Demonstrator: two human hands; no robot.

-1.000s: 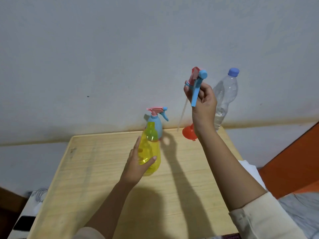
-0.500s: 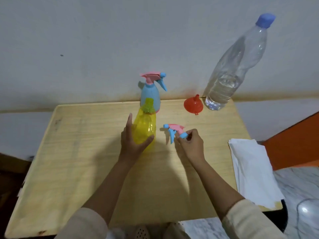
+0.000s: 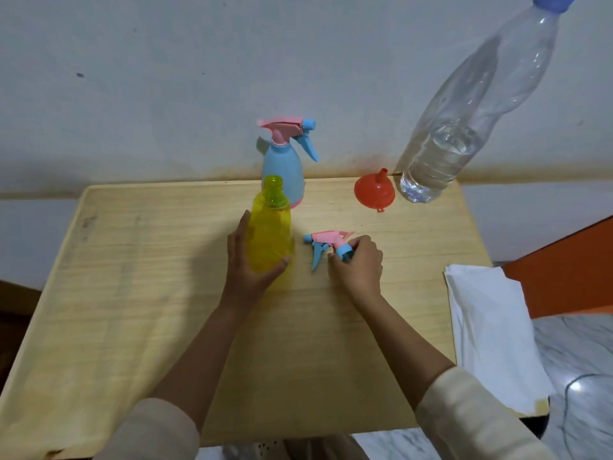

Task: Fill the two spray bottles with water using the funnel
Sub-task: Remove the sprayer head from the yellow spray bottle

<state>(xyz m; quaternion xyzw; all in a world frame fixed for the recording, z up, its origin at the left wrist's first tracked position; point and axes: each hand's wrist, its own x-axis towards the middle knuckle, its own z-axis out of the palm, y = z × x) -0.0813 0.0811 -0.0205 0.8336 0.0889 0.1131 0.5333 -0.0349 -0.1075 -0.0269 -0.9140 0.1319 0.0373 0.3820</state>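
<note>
A left hand (image 3: 247, 270) grips the uncapped yellow spray bottle (image 3: 270, 234), upright on a wooden table (image 3: 132, 293). Just beside it, the right hand (image 3: 360, 263) pinches the detached trigger sprayer (image 3: 326, 242). Opening looks finished; next, the red funnel (image 3: 374, 191) likely goes into the neck.

1. Left hand (image 3: 250, 263) grips the bottle (image 3: 270, 224) from its left side, with the fingers up along it and the thumb curled across its lower front.
2. Right hand (image 3: 360, 267) is knuckles-up, its fingertips pinching the sprayer (image 3: 326, 242) at the collar.
3. Both forearms are bare and reach forward, converging. The sleeves (image 3: 149, 429) are pushed back.
</note>
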